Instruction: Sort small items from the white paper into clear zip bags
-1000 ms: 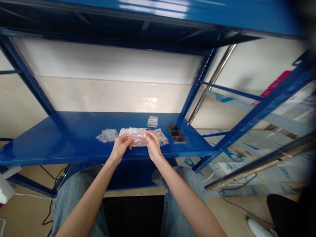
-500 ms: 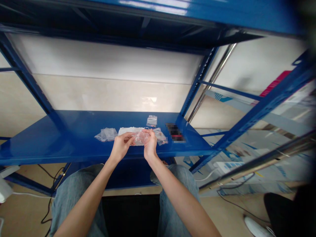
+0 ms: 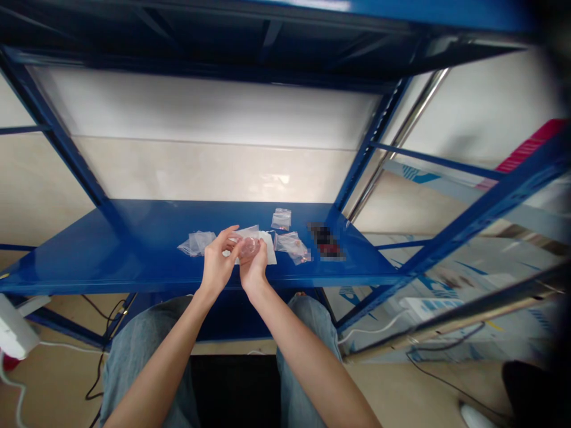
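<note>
A small clear plastic bag (image 3: 250, 245) is held up between my two hands, over the blue shelf. My left hand (image 3: 217, 258) pinches its left side with thumb and fingers. On the other side my right hand (image 3: 255, 266) is closed round the bag's lower right part; what the bag contains, if anything, I cannot make out. Beneath and behind the hands lies a white sheet (image 3: 270, 249), partly covered by them. Flat clear bags (image 3: 197, 243) rest to the left of my left hand. More clear bags, with small reddish bits (image 3: 292, 245), lie to the right of the sheet.
A further small stack of clear bags (image 3: 281, 218) lies farther back on the blue shelf (image 3: 147, 238). A blurred-out dark object (image 3: 326, 241) is on the right. Blue uprights stand at both sides, and an upper shelf (image 3: 200, 41) hangs overhead.
Both hands have come closer together, my right hand shifting left with the bag. More of the sheet's right side and the bags there now show. The camera view has turned slightly.
</note>
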`<state>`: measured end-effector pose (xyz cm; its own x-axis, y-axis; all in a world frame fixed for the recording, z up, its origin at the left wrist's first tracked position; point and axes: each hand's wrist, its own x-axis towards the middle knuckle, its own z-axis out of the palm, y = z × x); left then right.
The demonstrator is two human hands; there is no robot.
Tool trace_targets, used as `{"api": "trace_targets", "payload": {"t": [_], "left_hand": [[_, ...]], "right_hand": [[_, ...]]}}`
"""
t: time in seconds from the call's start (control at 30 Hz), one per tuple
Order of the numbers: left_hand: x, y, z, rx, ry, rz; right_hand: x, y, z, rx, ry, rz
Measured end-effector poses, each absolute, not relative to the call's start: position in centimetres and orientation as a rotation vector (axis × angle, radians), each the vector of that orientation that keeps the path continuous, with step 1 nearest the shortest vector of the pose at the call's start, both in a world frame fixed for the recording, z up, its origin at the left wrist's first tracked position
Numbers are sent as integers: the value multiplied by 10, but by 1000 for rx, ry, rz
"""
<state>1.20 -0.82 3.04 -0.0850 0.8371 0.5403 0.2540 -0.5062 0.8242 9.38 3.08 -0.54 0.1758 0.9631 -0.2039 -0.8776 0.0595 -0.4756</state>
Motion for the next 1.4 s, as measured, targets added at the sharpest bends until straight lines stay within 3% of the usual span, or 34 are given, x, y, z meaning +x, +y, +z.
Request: {"api": "trace_targets", "payload": {"t": [0.33,0.7,0.83,0.97,1.07,1.17,1.27,1.4], "left_hand": [[10,-2,26,1730,1303,1705],[-30,25,21,1194,1189,1962],[-67,32,26,1262,1430,1896],[-92,34,24,1416,1834,1590],[-93,28,23,1573,2186,1333],[-79,19,26,1741,2426,1304],[-55,12,26,1986,2283,1397],[-17,10,13,2393,1609,1266]], "right_hand": [[79,43,-13,-617,-91,1468],[119,68,-4,-650,-205,1445],[149,87,9,-718,-237,1390],[164,103,13,-815,-293,1342],[167,107,8,-846,-379,1304],[167,108,2,-865,-487,1255],[165,108,-5,-871,-594,1198],[161,107,-11,-886,-689,1172]]}}
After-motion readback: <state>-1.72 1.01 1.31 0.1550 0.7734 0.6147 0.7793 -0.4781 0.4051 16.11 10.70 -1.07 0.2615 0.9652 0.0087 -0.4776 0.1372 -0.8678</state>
